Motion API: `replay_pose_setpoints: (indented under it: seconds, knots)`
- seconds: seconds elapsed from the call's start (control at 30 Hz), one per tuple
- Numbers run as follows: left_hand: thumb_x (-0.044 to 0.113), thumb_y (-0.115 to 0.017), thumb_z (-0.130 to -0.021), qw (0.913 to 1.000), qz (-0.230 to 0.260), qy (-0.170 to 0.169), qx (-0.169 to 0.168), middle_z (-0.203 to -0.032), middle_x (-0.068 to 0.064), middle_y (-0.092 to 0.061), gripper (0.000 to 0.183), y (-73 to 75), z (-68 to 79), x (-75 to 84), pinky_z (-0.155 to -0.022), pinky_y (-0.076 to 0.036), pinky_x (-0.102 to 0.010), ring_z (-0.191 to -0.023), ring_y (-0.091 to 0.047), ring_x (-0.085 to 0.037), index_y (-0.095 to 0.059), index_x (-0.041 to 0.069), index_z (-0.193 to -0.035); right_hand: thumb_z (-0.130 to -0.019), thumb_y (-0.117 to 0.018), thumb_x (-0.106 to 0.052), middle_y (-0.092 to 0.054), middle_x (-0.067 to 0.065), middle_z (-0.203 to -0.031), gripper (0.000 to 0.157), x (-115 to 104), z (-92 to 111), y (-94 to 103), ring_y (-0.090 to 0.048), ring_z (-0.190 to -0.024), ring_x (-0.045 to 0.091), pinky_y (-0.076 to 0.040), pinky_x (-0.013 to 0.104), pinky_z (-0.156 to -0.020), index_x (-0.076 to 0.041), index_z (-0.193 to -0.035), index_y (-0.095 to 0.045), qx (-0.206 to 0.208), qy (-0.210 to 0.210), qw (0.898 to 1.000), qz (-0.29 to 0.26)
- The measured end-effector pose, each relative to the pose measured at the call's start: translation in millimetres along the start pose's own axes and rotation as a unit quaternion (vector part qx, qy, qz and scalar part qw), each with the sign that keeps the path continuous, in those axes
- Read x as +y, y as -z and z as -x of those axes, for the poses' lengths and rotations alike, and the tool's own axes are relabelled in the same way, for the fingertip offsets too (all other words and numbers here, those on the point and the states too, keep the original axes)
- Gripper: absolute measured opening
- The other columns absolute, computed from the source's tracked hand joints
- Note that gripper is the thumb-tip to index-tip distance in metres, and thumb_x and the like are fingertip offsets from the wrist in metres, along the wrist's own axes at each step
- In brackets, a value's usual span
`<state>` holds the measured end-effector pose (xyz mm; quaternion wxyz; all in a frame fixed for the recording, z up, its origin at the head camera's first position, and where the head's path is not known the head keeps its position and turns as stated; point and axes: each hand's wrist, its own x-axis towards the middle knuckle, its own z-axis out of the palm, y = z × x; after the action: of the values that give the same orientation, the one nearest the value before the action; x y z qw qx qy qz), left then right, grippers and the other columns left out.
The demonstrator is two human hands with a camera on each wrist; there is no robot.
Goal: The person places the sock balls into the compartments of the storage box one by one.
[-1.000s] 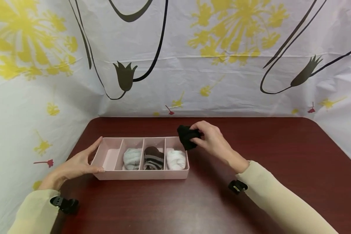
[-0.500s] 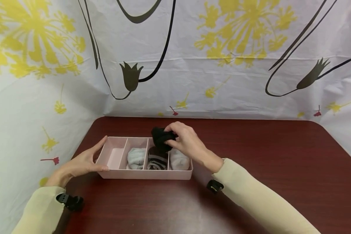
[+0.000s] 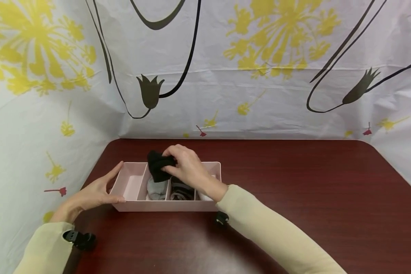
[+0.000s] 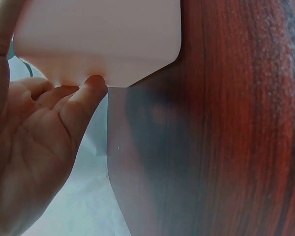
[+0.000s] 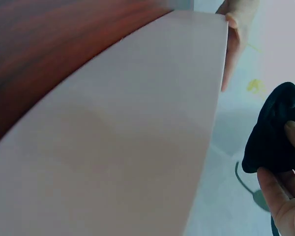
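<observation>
My right hand (image 3: 188,167) pinches a rolled black sock (image 3: 157,165) between thumb and fingers. It hangs above the second compartment from the left of a pink divided box (image 3: 164,206). My left hand (image 3: 96,190) holds the box's left end, thumb at the front corner and fingers at the back one; the left wrist view shows the thumb (image 4: 91,93) against the wall. A grey rolled sock (image 3: 156,190) sits partly covered in that second compartment. A striped dark sock (image 3: 182,189) fills the third. The right arm mostly hides a white sock (image 3: 205,196) in the last compartment.
The leftmost compartment (image 3: 131,186) shows its bare floor. Under the box lies a dark red wooden table (image 3: 294,182). A white sheet with flower prints (image 3: 260,99) hangs behind and at the left.
My right hand has carried the black sock leftward, from the box's right end across to above the second compartment. My left hand keeps its place on the box.
</observation>
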<state>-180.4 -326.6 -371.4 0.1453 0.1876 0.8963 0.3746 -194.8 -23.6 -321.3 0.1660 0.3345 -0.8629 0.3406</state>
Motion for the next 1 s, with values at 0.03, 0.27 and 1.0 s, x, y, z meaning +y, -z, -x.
replay_pose_setpoints:
  seconds: [0.03,0.27,1.0]
  knots:
    - [0.022,-0.077,-0.076,1.0000,0.001,-0.001,0.000,-0.152,-0.025,-0.017,0.108,0.1,0.1,-0.2,-0.089,-0.041,-0.052,-0.125,-0.032,-0.039,0.000,0.028,-0.152,-0.076,-0.078,-0.014,-0.065,0.003,-0.090,0.022,-3,-2,-3.8,-0.055,-0.079,0.015,-0.045,0.026,-0.073,-0.009,-0.093,-0.065,-0.001,-0.006,1.000,-0.003]
    - [0.021,-0.076,-0.078,0.9999,0.004,-0.008,-0.007,-0.155,-0.021,-0.012,0.107,0.1,2.5,-1.7,-0.088,-0.040,-0.052,-0.129,-0.028,-0.040,0.001,0.028,-0.152,-0.079,-0.076,-0.021,-0.064,0.000,-0.093,0.022,-23,-15,-31.2,-0.057,-0.085,0.012,-0.045,0.021,-0.076,-0.012,-0.097,-0.066,-0.030,-0.051,0.998,-0.006]
    - [0.014,-0.075,-0.079,0.9986,0.042,-0.027,-0.016,-0.153,-0.027,-0.010,0.106,-2.9,1.1,-1.0,-0.091,-0.035,-0.061,-0.133,-0.018,-0.048,0.002,0.012,-0.152,-0.086,-0.069,-0.028,-0.063,-0.001,-0.105,0.030,-35,-21,-72.7,-0.056,-0.094,0.013,-0.046,0.018,-0.081,-0.016,-0.112,-0.060,-0.084,0.017,0.988,0.131]
